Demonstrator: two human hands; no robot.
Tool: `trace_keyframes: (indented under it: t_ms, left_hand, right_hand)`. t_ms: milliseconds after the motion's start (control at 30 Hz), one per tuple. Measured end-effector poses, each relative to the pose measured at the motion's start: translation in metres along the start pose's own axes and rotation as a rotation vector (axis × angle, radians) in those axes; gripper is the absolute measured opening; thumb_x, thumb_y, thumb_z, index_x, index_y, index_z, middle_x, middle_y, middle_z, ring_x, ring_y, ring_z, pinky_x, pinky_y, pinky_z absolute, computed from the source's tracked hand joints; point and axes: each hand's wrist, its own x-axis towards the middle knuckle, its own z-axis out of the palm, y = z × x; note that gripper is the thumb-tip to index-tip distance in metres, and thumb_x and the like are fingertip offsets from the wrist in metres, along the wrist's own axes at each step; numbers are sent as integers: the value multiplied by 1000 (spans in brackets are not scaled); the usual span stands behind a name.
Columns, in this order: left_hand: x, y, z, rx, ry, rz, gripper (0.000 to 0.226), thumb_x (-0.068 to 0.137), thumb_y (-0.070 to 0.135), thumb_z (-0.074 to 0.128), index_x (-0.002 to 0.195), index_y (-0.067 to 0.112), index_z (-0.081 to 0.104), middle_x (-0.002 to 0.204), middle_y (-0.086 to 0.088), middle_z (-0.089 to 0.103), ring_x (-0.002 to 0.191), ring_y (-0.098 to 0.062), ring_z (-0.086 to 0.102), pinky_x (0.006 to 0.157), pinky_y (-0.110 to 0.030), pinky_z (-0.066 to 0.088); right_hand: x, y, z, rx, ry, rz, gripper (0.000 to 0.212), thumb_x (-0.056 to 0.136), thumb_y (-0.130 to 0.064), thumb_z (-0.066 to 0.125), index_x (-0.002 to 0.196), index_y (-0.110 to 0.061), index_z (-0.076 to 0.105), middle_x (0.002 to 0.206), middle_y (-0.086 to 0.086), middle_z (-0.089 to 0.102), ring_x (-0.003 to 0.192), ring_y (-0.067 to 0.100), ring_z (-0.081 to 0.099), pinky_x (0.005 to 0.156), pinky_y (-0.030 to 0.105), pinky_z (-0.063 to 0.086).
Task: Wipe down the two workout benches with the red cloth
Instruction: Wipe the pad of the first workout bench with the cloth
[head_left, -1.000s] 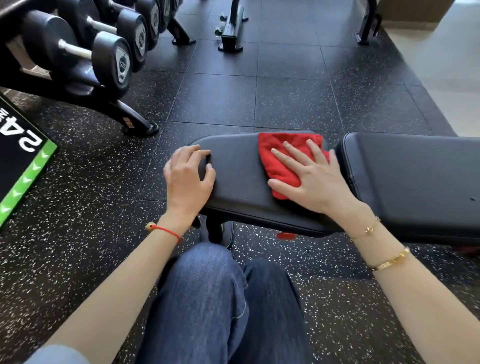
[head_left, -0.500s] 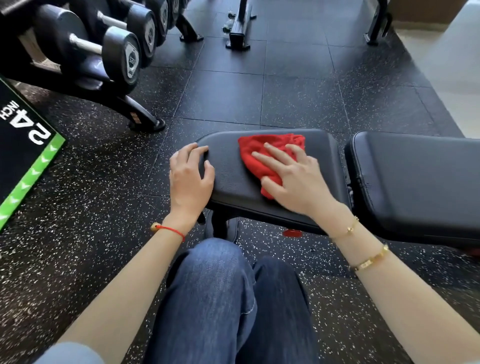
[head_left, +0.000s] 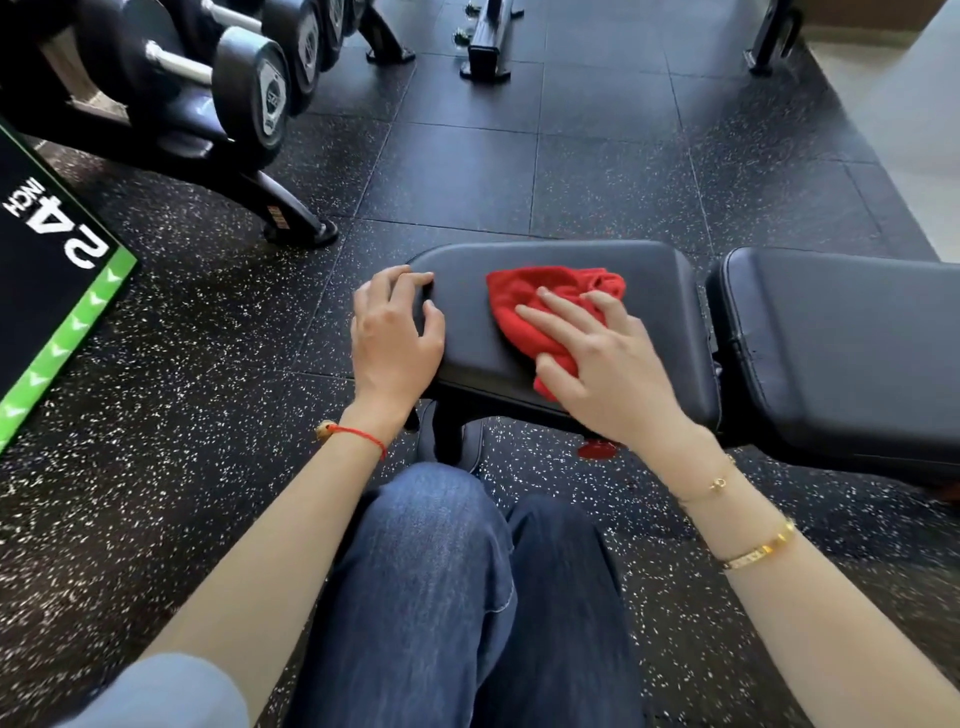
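1. We judge the red cloth (head_left: 524, 306) soft, light and limp. It will bunch under pressure, so a flat palm spread over its middle should drive it better than a pinch at one corner.
2. It looks bright red and crumpled, folded on itself, lying on the black seat pad (head_left: 649, 322) near the pad's middle.
3. Our right hand (head_left: 608, 369) presses down on the cloth with straight, spread fingers; that grip is released, pushing and not clutching.
4. Our left hand (head_left: 395, 338) curls its fingers over the seat pad's left end, a clenched grip grasping the edge, likely to steady us.
5. The back pad (head_left: 841, 343) sits just beside the seat pad, on its right.
6. The pads look smooth and firm, so we expect the cloth to slide easily.
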Motion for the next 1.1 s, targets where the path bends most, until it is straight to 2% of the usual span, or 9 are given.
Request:
trace_keyframes:
  t_ms: [133, 267, 367, 533, 633, 833, 967, 1100]
  left_hand:
    - [-1, 2, 0, 0, 4, -7, 31, 93, 17, 53, 122, 11, 62, 133, -8, 54, 126, -30, 44, 107, -39, 37]
    - [-1, 3, 0, 23, -6, 6, 31, 93, 17, 51, 122, 11, 61, 132, -8, 54, 124, -31, 44, 105, -39, 37]
    - [-2, 3, -1, 18, -3, 9, 31, 93, 15, 51, 122, 10, 61, 132, -9, 54, 125, -31, 44, 106, -39, 37]
    - [-3, 6, 3, 34, 8, -4, 32, 94, 13, 49, 123, 8, 60, 132, -11, 53, 125, -32, 43, 107, -40, 36]
    - [-4, 13, 7, 88, 11, -40, 32, 93, 11, 45, 123, 7, 58, 131, -13, 51, 123, -34, 43, 105, -40, 35]
    - [-3, 10, 9, 125, 9, -28, 33, 94, 12, 44, 124, 8, 57, 130, -15, 51, 122, -35, 43, 103, -43, 36]
    - [-2, 5, 7, 106, 7, 9, 34, 95, 11, 43, 125, 8, 58, 132, -14, 51, 122, -35, 43, 103, -43, 36]
    - [-3, 6, 11, 113, 21, 3, 34, 95, 12, 43, 125, 7, 57, 133, -14, 50, 123, -35, 43, 104, -42, 35]
  right_hand:
    - [14, -12, 6, -52, 21, 110, 51, 94, -44, 44, 145, -39, 41, 156, -10, 34, 137, 32, 28, 112, 42, 22]
    - [-1, -49, 20, -77, -4, -49, 56, 92, -45, 40, 147, -35, 40, 156, -6, 35, 137, 34, 31, 110, 45, 26]
    - [-22, -40, 20, -97, 41, -68, 57, 90, -46, 39, 146, -36, 41, 155, -8, 36, 137, 33, 34, 108, 43, 26]
    - [-24, 4, 5, -61, 113, 175, 51, 90, -49, 41, 140, -38, 48, 151, -10, 42, 133, 28, 36, 106, 42, 29]
    - [0, -5, 8, -114, 84, 261, 53, 92, -50, 38, 143, -38, 43, 154, -6, 38, 135, 34, 31, 106, 46, 27]
    - [4, -51, 25, -78, 37, -4, 55, 91, -48, 41, 144, -34, 44, 153, -6, 39, 135, 34, 33, 106, 46, 28]
    - [-20, -24, 19, -58, 93, 15, 55, 89, -49, 42, 143, -35, 46, 152, -8, 41, 135, 30, 36, 108, 42, 29]
    - [-12, 27, 3, 12, 73, 188, 56, 88, -55, 38, 141, -41, 46, 153, -11, 39, 139, 27, 31, 112, 42, 26]
